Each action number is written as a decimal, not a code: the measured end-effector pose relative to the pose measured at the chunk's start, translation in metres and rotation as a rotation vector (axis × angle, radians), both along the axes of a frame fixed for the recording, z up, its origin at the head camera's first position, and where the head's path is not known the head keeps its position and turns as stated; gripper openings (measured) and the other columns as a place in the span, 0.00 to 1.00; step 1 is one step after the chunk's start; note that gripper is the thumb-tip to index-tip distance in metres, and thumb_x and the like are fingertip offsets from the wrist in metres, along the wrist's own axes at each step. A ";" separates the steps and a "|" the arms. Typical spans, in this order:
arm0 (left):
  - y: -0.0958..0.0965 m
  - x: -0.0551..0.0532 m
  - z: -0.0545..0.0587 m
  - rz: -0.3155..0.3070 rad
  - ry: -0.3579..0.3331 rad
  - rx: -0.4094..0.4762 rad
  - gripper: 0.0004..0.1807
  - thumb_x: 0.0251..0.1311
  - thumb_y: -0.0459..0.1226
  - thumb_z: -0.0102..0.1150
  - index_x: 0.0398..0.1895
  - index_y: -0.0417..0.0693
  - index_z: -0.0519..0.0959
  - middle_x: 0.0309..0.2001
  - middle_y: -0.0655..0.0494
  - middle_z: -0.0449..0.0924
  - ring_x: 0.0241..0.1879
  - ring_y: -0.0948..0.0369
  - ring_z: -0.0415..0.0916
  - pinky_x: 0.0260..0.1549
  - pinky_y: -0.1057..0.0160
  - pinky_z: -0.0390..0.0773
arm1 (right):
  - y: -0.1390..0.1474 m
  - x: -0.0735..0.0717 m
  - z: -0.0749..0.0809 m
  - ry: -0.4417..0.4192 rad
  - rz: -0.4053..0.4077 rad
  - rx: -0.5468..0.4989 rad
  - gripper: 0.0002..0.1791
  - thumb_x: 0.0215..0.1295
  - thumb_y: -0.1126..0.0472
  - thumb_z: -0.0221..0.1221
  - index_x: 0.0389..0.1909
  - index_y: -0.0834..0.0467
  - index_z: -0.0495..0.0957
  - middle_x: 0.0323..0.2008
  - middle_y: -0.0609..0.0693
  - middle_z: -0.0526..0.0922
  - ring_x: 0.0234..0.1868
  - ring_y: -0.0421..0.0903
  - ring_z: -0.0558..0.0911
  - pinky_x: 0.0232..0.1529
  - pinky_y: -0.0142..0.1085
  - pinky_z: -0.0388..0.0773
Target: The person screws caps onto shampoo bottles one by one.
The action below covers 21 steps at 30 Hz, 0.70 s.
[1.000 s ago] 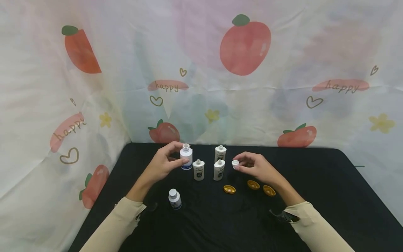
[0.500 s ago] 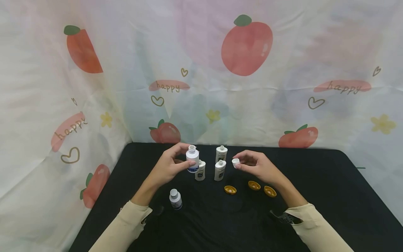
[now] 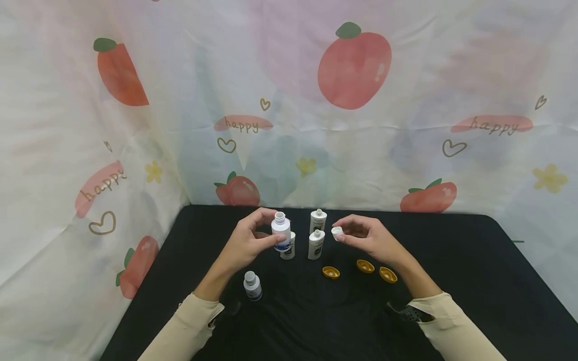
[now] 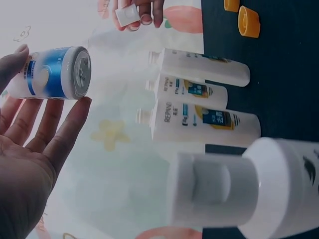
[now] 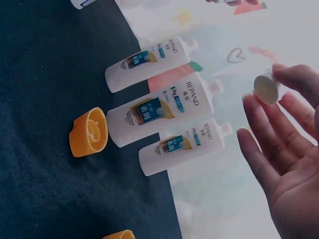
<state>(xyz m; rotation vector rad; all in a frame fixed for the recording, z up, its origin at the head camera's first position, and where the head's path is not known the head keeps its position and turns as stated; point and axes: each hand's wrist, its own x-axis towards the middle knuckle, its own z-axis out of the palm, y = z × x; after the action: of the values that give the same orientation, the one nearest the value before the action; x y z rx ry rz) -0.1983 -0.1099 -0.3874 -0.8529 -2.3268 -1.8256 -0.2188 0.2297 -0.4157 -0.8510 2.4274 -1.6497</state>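
Note:
My left hand (image 3: 250, 240) holds an uncapped white pill bottle (image 3: 281, 233) above the table, its bare threaded neck upward. The left wrist view shows the thumb and fingers around this bottle (image 4: 50, 72), with a blue label band and a ridged base. My right hand (image 3: 368, 234) pinches a small white screw cap (image 3: 336, 232); in the right wrist view the cap's (image 5: 266, 88) round hollow underside shows. Bottle and cap are apart. Between the hands stand three white shampoo bottles (image 3: 315, 244) without caps, one partly hidden behind the held bottle.
A second white pill bottle (image 3: 252, 287), capped, stands nearer on the left. Three orange-yellow caps (image 3: 330, 272) lie on the black tablecloth (image 3: 311, 321) in front of the shampoo bottles and below the right hand. A printed curtain (image 3: 289, 150) hangs behind the table.
My left hand has carried the open pill bottle rightward and slightly nearer, so it now overlaps the leftmost shampoo bottle. The right hand with the cap has hardly moved.

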 end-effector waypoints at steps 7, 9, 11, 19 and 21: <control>0.006 0.005 0.000 -0.008 -0.006 0.011 0.24 0.57 0.31 0.73 0.57 0.45 0.78 0.48 0.49 0.84 0.47 0.57 0.82 0.44 0.55 0.85 | 0.000 0.002 0.006 0.014 0.014 -0.013 0.16 0.69 0.64 0.64 0.56 0.55 0.81 0.47 0.53 0.85 0.45 0.49 0.86 0.46 0.37 0.84; 0.008 0.006 0.000 -0.009 -0.007 0.017 0.24 0.57 0.30 0.73 0.57 0.46 0.78 0.48 0.49 0.84 0.47 0.56 0.82 0.44 0.55 0.85 | 0.000 0.002 0.007 0.020 0.016 -0.017 0.16 0.69 0.65 0.64 0.56 0.56 0.81 0.47 0.53 0.85 0.45 0.50 0.86 0.46 0.36 0.84; 0.010 0.008 -0.001 -0.013 -0.004 0.023 0.24 0.57 0.30 0.73 0.57 0.46 0.78 0.47 0.50 0.84 0.46 0.55 0.82 0.44 0.56 0.85 | 0.000 0.002 0.007 0.028 0.021 -0.022 0.16 0.69 0.65 0.64 0.56 0.56 0.81 0.47 0.54 0.85 0.45 0.51 0.86 0.45 0.36 0.84; 0.015 0.013 -0.002 -0.037 -0.002 0.029 0.23 0.58 0.30 0.72 0.57 0.47 0.78 0.47 0.50 0.83 0.45 0.56 0.81 0.43 0.58 0.85 | -0.002 0.005 0.013 0.060 0.029 -0.032 0.16 0.68 0.66 0.64 0.56 0.56 0.81 0.48 0.53 0.84 0.45 0.47 0.85 0.46 0.36 0.84; 0.017 0.014 -0.002 -0.038 0.000 0.028 0.23 0.58 0.30 0.72 0.57 0.47 0.78 0.47 0.51 0.83 0.45 0.56 0.81 0.43 0.59 0.85 | -0.002 0.006 0.015 0.070 0.029 -0.035 0.17 0.68 0.66 0.65 0.56 0.55 0.81 0.49 0.52 0.84 0.46 0.47 0.85 0.46 0.36 0.84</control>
<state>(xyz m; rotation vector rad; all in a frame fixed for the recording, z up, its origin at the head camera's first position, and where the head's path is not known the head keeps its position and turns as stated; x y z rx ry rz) -0.1840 -0.0934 -0.3899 -0.9001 -2.2944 -1.8683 -0.2129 0.2272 -0.4003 -0.9601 2.4259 -1.6840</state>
